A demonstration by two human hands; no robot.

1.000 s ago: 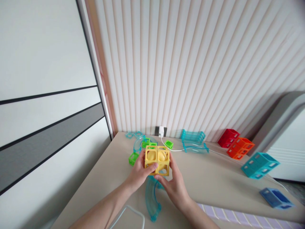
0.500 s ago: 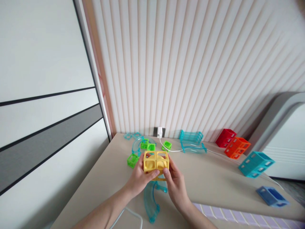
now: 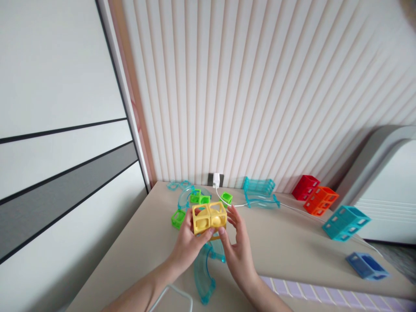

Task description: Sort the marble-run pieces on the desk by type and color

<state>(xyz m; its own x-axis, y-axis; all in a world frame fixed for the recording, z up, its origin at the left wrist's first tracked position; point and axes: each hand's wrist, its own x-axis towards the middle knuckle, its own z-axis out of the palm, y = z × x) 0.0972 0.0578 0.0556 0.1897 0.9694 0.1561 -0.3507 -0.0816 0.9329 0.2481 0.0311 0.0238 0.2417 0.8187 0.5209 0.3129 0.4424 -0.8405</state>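
A yellow piece made of openwork cube blocks (image 3: 209, 219), with rounded channels inside, is held up over the table. My left hand (image 3: 186, 240) grips its left side, thumb on the lower front and fingers behind. My right hand (image 3: 238, 247) is at its right side, thumb tip against the lower edge and fingers loosely spread by the right edge. Below the hands, a curved clear blue track (image 3: 203, 277) lies on the table. Just behind my left hand is a green cube block (image 3: 178, 219). The underside of the yellow piece is mostly hidden.
Further back lie green cube blocks (image 3: 204, 199) and clear blue tracks (image 3: 259, 186). Red (image 3: 304, 187), orange (image 3: 321, 200), turquoise (image 3: 346, 222) and blue blocks (image 3: 367, 265) stand to the right. A white cable (image 3: 240, 205) runs across the table from a charger (image 3: 216, 180) in the wall.
The yellow piece has shifted slightly left and up in the view and turned a little. My right fingers have loosened and moved out from behind it.
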